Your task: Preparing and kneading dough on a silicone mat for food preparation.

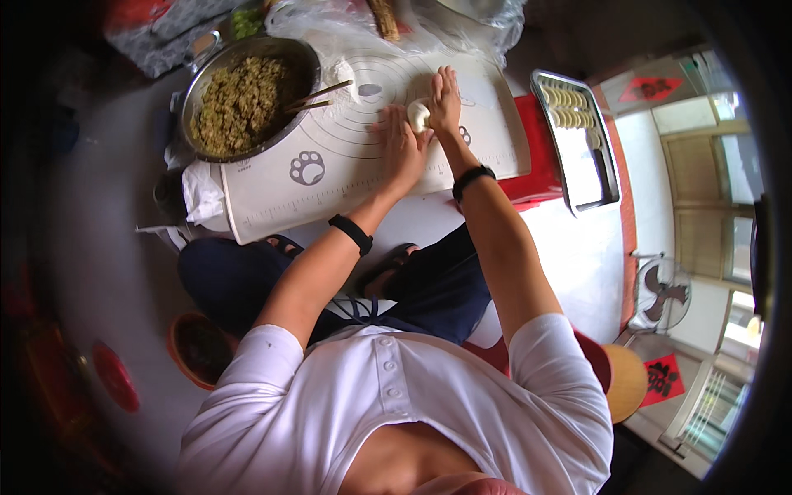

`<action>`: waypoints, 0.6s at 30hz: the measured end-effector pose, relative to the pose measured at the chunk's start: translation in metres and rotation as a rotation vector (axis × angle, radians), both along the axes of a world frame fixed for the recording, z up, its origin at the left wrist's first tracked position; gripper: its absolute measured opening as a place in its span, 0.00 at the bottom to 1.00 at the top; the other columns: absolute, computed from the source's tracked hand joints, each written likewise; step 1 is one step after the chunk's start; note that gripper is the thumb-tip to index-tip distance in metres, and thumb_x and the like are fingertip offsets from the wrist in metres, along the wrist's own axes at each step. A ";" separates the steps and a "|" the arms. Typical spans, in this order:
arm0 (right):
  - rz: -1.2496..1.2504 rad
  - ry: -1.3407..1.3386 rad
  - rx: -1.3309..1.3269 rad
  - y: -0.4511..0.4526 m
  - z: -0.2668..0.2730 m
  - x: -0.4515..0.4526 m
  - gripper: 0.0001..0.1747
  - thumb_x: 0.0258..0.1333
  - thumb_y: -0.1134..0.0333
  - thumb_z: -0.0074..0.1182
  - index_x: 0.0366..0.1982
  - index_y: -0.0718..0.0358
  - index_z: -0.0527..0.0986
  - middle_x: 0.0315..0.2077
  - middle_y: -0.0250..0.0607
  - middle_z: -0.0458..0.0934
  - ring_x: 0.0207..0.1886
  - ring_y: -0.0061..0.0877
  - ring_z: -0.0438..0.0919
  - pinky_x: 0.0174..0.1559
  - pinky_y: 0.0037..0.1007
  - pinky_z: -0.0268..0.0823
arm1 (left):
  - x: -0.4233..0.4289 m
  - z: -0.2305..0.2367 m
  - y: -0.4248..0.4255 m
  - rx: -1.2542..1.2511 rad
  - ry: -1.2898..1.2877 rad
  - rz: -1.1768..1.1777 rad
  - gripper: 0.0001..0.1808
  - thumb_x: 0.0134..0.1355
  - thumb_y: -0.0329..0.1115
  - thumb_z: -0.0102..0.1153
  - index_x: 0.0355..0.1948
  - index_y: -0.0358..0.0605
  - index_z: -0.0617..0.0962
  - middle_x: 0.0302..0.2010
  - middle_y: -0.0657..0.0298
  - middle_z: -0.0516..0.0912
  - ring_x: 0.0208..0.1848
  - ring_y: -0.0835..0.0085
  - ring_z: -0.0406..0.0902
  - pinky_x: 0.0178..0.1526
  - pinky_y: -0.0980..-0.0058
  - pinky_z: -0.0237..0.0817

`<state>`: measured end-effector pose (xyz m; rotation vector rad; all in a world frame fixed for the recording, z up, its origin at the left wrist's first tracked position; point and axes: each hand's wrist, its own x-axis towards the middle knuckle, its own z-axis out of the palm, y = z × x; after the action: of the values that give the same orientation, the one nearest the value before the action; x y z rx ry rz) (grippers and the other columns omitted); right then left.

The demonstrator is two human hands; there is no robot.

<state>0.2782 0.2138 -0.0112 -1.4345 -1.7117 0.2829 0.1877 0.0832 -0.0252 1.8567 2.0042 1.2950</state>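
A piece of white dough [419,116] sits between my two hands over the pale kneading mat [334,179]. My left hand [403,145] lies against the dough's near left side, its fingers stretched out and slightly blurred. From the right, my right hand [445,102] presses its palm side to the dough with the fingers straight and close together. Loose white flour [340,93] is scattered on the mat to the left, near a large metal bowl [314,68] of minced filling [238,105]. A pair of chopsticks [322,93] rests in that bowl and sticks out over the mat.
To the right, a metal tray [609,176] carries rows of dumplings [564,99] and stands on something red [538,148]. Clear plastic bags [427,31] crowd the mat's far edge. A crumpled white bag [203,192] hangs by the left corner. Farther right stands a fan [663,291].
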 end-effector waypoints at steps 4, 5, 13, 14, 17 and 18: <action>0.420 0.850 -0.588 -0.071 0.005 -0.012 0.39 0.81 0.44 0.36 0.70 0.73 0.69 0.71 0.58 0.69 0.76 0.42 0.66 0.76 0.36 0.54 | -0.039 -0.012 -0.014 0.040 -0.305 -0.288 0.36 0.71 0.28 0.54 0.78 0.32 0.59 0.79 0.43 0.62 0.82 0.46 0.55 0.80 0.40 0.38; 0.416 1.026 -0.671 -0.084 0.008 -0.006 0.39 0.82 0.44 0.36 0.70 0.73 0.68 0.69 0.57 0.72 0.74 0.41 0.69 0.75 0.36 0.58 | -0.043 -0.007 -0.023 0.095 -0.254 -0.401 0.35 0.71 0.24 0.51 0.78 0.33 0.61 0.80 0.45 0.62 0.83 0.48 0.54 0.81 0.42 0.40; -0.071 -0.358 0.010 -0.020 -0.011 -0.013 0.31 0.80 0.53 0.37 0.65 0.72 0.72 0.72 0.59 0.67 0.79 0.50 0.58 0.78 0.51 0.47 | -0.029 0.017 -0.014 0.045 -0.022 -0.129 0.34 0.73 0.30 0.53 0.77 0.32 0.61 0.78 0.38 0.61 0.82 0.45 0.56 0.80 0.36 0.37; -0.070 -0.289 -0.010 -0.007 -0.009 -0.015 0.32 0.80 0.52 0.36 0.65 0.72 0.72 0.72 0.59 0.66 0.79 0.51 0.58 0.78 0.52 0.46 | -0.025 0.010 -0.004 0.147 -0.114 -0.008 0.34 0.73 0.34 0.57 0.75 0.31 0.63 0.74 0.36 0.67 0.80 0.42 0.59 0.77 0.32 0.38; 0.020 0.076 -0.274 0.012 0.000 0.005 0.37 0.81 0.46 0.32 0.67 0.73 0.71 0.71 0.61 0.67 0.78 0.51 0.59 0.78 0.50 0.47 | -0.007 0.005 0.011 0.061 -0.193 -0.070 0.35 0.71 0.33 0.58 0.75 0.32 0.63 0.71 0.36 0.71 0.78 0.40 0.61 0.78 0.34 0.41; 0.198 0.442 -0.364 -0.010 -0.006 -0.001 0.44 0.80 0.37 0.29 0.69 0.72 0.69 0.69 0.61 0.70 0.74 0.47 0.68 0.75 0.39 0.56 | -0.017 0.007 0.005 0.008 -0.337 -0.170 0.32 0.71 0.28 0.55 0.75 0.33 0.65 0.71 0.37 0.72 0.76 0.40 0.64 0.78 0.41 0.46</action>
<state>0.2775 0.2042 -0.0169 -1.3242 -1.4788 0.9871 0.1708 0.0884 -0.0183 1.6377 1.6377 1.4530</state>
